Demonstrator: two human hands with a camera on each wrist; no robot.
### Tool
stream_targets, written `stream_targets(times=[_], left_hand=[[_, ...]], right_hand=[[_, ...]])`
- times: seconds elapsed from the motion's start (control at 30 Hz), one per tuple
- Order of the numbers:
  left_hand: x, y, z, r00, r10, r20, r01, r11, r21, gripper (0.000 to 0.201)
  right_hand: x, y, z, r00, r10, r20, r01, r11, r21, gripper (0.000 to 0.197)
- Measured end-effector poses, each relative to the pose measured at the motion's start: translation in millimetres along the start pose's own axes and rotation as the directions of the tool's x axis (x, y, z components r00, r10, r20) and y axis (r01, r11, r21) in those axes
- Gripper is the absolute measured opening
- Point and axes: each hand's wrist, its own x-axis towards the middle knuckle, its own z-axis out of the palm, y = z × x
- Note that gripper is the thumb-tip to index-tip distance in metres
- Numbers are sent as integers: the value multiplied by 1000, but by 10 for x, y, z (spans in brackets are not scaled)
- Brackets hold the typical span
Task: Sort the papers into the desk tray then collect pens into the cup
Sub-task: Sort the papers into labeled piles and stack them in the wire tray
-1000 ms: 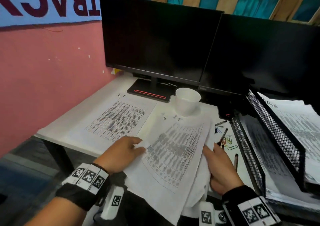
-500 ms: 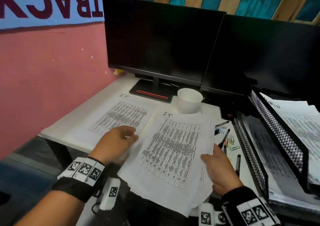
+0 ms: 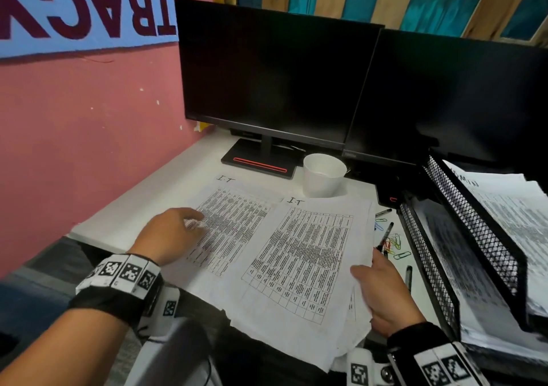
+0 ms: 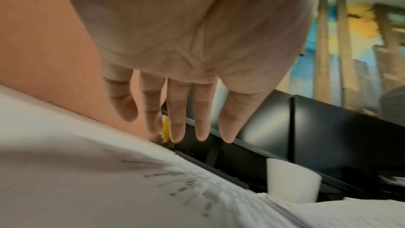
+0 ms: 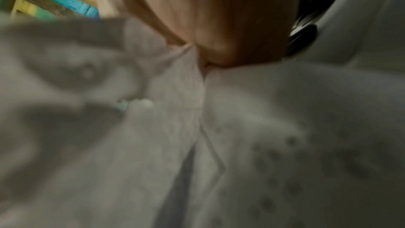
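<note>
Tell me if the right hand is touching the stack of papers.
Touching. The head view shows the right hand gripping the stack of papers at its right edge, thumb on top.

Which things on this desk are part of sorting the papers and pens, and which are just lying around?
Part of the job:
papers
single sheet
mesh tray
white cup
pens

Just lying about:
paper clips
two monitors
blue sign
</note>
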Motion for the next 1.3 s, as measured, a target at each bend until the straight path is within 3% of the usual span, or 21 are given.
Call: stream_targets(times=[0.1, 0.2, 0.37, 0.43, 0.47, 0.53, 0.6, 0.67, 0.73, 0.8, 0.87, 0.93, 1.07, 1.17, 1.23, 1.3], left_hand=[[149, -122, -9, 994, -111, -24, 111, 994, 13, 71], [214, -191, 41, 981, -192, 1, 190, 971, 142, 96], [287, -289, -36, 979, -175, 105, 171, 984, 48, 117], [294, -336, -70, 971, -203, 124, 205, 979, -6, 110], [287, -352, -80, 972, -201, 118, 204, 979, -11, 96], [257, -362, -107, 982, -162, 94, 168, 984, -60, 50], [184, -336, -168, 991, -133, 11, 132, 967, -219, 4], [159, -343, -218, 983, -157, -94, 94, 875, -475, 9], [158, -342, -286, 964, -231, -135, 65, 692, -719, 14], [149, -283, -326, 964, -235, -122, 27, 544, -838, 18], [93, -120, -343, 980, -182, -77, 21, 484, -875, 19], [28, 30, -293, 994, -111, -25, 37, 525, -850, 20], [-85, 214, -21, 999, -26, 34, 42, 741, -671, 12], [-146, 292, 219, 991, 38, 125, 28, 869, -494, 45], [-175, 345, 344, 976, 103, 194, -18, 919, -394, 27], [-233, 412, 436, 960, 157, 232, -73, 939, -335, 18]], right_hand=[[-14, -9, 10, 1000, 1, 0, -1, 1000, 11, 50], [-29, -17, 17, 1000, 11, -7, -11, 1000, 22, 49], [-25, -18, 13, 1000, 19, -16, -19, 1000, 20, 50], [-28, -23, 12, 1000, 19, -15, -19, 999, 29, 49], [-31, -25, 13, 1000, 18, -10, -17, 999, 33, 50], [-41, -31, 13, 1000, 15, -9, -14, 999, 38, 50], [-46, -31, 14, 1000, 12, -10, -12, 999, 40, 50], [-41, -24, 16, 1000, 12, -13, -12, 999, 36, 50], [-29, -14, 13, 1000, 12, -10, -11, 999, 30, 50], [-21, -12, 9, 1000, 13, -9, -13, 999, 30, 50], [-22, -18, 11, 1000, 21, -7, -21, 999, 30, 49], [-30, -26, 19, 1000, 25, -4, -25, 999, 39, 49], [-60, -47, 35, 999, 48, -13, -47, 995, 92, 51], [-52, -53, 23, 998, 59, -27, -55, 989, 135, 42], [-38, -47, 18, 998, 58, -28, -52, 985, 165, 30], [-48, -42, 33, 999, 48, 0, -47, 986, 158, 31]])
